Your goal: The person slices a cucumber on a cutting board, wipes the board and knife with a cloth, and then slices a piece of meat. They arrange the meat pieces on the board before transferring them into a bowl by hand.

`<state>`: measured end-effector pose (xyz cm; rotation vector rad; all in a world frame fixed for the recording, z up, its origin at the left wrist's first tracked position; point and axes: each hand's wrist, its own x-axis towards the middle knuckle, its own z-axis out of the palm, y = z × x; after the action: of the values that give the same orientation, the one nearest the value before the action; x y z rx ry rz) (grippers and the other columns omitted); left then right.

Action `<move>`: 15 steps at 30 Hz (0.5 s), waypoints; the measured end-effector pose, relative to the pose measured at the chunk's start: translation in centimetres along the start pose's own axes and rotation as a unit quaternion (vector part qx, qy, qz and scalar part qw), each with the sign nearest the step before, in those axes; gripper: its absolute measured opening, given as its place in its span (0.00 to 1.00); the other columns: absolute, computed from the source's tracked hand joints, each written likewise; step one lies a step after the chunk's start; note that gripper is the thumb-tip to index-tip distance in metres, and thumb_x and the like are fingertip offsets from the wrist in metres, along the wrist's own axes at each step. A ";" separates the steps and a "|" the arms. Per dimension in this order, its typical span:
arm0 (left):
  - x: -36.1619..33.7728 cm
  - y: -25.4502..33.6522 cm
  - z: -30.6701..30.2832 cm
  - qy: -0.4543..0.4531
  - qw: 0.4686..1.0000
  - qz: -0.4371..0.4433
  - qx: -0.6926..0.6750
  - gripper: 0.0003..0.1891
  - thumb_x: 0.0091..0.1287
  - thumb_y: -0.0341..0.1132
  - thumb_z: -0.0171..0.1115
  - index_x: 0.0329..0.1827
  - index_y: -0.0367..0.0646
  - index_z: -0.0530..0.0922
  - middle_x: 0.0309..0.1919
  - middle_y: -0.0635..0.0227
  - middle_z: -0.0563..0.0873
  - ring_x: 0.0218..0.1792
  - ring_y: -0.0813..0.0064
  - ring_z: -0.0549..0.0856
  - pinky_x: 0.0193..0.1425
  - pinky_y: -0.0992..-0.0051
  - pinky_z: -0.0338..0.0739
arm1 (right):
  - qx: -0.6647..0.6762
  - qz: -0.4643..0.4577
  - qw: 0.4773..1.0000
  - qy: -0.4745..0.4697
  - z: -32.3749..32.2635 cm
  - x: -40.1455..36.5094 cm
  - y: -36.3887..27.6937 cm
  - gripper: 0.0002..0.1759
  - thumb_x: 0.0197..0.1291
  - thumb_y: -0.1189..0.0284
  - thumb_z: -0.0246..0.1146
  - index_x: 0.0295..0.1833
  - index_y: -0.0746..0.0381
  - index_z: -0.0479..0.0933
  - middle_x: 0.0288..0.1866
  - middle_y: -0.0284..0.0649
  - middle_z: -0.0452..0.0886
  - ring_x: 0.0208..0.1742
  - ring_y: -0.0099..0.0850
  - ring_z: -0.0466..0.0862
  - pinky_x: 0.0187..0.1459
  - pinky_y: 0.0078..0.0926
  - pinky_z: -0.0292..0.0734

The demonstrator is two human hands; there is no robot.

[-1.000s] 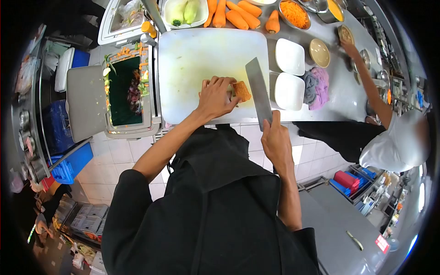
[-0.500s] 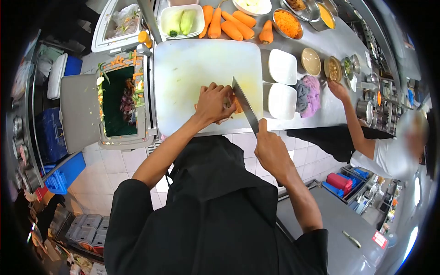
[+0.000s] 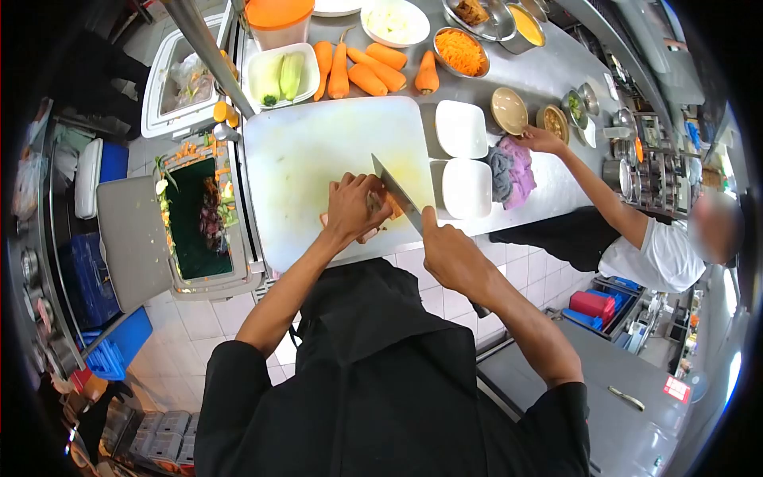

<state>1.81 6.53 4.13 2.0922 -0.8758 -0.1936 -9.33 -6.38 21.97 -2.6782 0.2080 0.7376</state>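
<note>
The cutting board [image 3: 318,159] looks like smooth, matt, pale plastic, faintly stained. Around it, the table [image 3: 548,179] is brushed metal with a soft shine. Right of the board, the cleaver blade's [image 3: 397,193] far end lies over it, smooth grey metal; the square dishes [image 3: 462,129] beside it are glossy white, and the rumpled cloths [image 3: 517,171] beyond them look soft and matt.

1 head-worn camera gives the only view, looking forward and steeply down. The person's black-clad torso [image 3: 342,381] fills the lower middle, nearest the lens. The left hand [image 3: 355,211] and right hand [image 3: 457,254] show farther out, near mid-frame, over the white cutting board [image 3: 318,159]. The wide, curved view also takes in the metal surface [image 3: 551,181], floor tiles [image 3: 179,318] and a co-worker [image 3: 656,254] at right.
</note>
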 end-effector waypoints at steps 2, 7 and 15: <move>0.0 -0.1 0.0 -0.001 1.000 0.003 0.004 0.13 0.52 0.42 0.71 0.39 0.50 0.82 0.37 0.77 0.87 0.43 0.67 0.80 0.48 0.64 0.67 | 0.020 0.001 1.000 0.001 0.4 1.0 0.3 0.18 0.55 0.82 0.59 0.49 0.73 0.60 0.24 0.64 0.79 0.28 0.62 0.83 0.31 0.55 0.79; -0.3 -0.4 0.2 0.024 0.999 0.019 0.009 0.14 0.52 0.43 0.72 0.39 0.51 0.82 0.37 0.77 0.88 0.44 0.67 0.81 0.48 0.64 0.67 | 0.024 0.002 0.999 0.042 2.4 4.8 0.9 0.14 0.59 0.81 0.56 0.48 0.72 0.61 0.27 0.66 0.80 0.32 0.63 0.84 0.36 0.56 0.79; -0.5 -0.4 0.4 0.039 0.999 -0.005 0.009 0.15 0.48 0.43 0.71 0.38 0.51 0.81 0.35 0.77 0.86 0.42 0.68 0.81 0.46 0.64 0.67 | 0.002 -0.004 1.000 0.019 1.4 2.3 0.7 0.22 0.54 0.83 0.60 0.52 0.76 0.59 0.25 0.66 0.79 0.31 0.64 0.83 0.36 0.56 0.79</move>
<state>1.46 6.76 3.44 2.1078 -0.8231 -0.1087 -8.21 -6.60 19.44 -2.6891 0.2083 0.6827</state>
